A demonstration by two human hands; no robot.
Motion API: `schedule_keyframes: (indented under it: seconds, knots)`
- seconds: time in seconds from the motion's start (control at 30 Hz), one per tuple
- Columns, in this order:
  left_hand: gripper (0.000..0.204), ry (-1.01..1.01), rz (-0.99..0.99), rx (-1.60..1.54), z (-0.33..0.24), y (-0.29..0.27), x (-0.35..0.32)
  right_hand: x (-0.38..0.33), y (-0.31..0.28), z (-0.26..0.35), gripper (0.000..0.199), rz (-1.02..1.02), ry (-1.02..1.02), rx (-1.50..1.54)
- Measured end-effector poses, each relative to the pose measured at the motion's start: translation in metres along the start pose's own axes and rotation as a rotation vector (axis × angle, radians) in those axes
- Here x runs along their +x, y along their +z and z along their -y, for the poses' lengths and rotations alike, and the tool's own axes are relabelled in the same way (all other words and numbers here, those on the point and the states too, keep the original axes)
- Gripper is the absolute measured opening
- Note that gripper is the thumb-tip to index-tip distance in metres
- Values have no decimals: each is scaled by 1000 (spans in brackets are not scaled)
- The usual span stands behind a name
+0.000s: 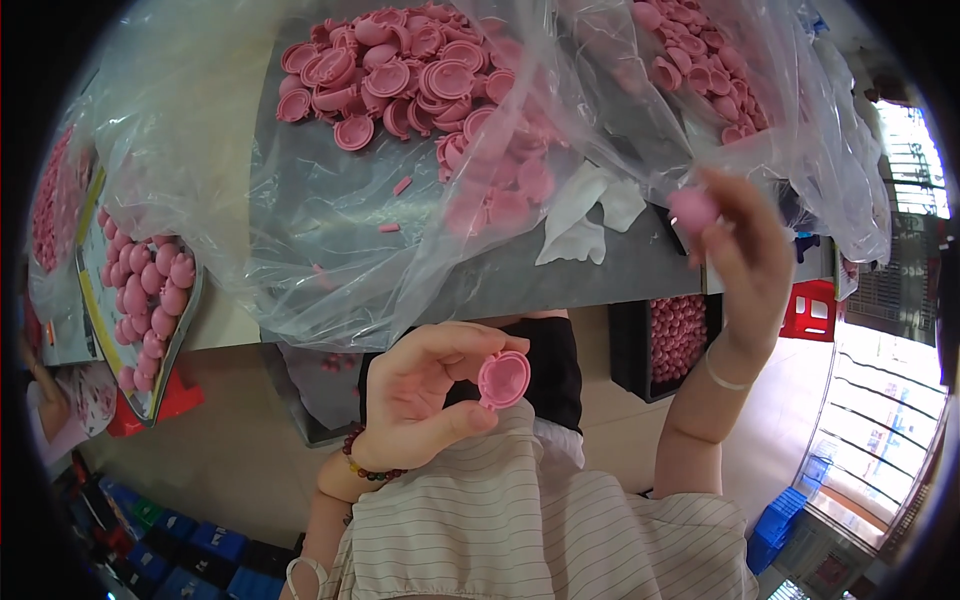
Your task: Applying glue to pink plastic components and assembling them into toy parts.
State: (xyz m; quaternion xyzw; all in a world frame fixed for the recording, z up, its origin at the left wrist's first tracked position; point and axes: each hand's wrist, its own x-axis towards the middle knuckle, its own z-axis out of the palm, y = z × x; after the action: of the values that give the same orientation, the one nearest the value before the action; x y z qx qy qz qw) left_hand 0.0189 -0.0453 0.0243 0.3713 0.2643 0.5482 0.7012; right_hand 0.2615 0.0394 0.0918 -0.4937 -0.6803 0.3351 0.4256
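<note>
My left hand (418, 390) is in front of the table edge, pinching a small pink plastic half-shell (504, 380) by its rim between thumb and fingertips. Its hollow inside shows, and a little hinge tab sticks out at the bottom. Off to the right, my right hand (748, 235) is raised over the table's edge. A rounded pink plastic shell (694, 210) is gripped in its fingers, slightly blurred. A heap of loose pink half-shells (400, 75) lies on clear plastic sheeting at the back of the grey table.
More pink shells (705, 70) lie under plastic at the back right. A white cloth (590, 212) rests near the table's edge. Pink pieces fill a dark crate (678, 340) below. On the left is a tray of rounded pink pieces (150, 285). A red crate (808, 312) stands right.
</note>
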Motion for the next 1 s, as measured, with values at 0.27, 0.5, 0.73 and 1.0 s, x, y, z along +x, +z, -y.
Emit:
schedule_keyframes:
  seconds: [0.27,0.5,0.73,1.0]
  knots:
    - [44,8,40,0,3,-2,3,-39,18,-15,27,82,93,-441]
    - [45,76,55,79,7,1,3,-42,30,-18,28,-29,38,-636]
    - [46,34,33,110,9,0,3,-50,59,4,30,112,-398,-125]
    - [43,71,74,258,12,-1,3,-46,70,-3,34,196,-466,-126]
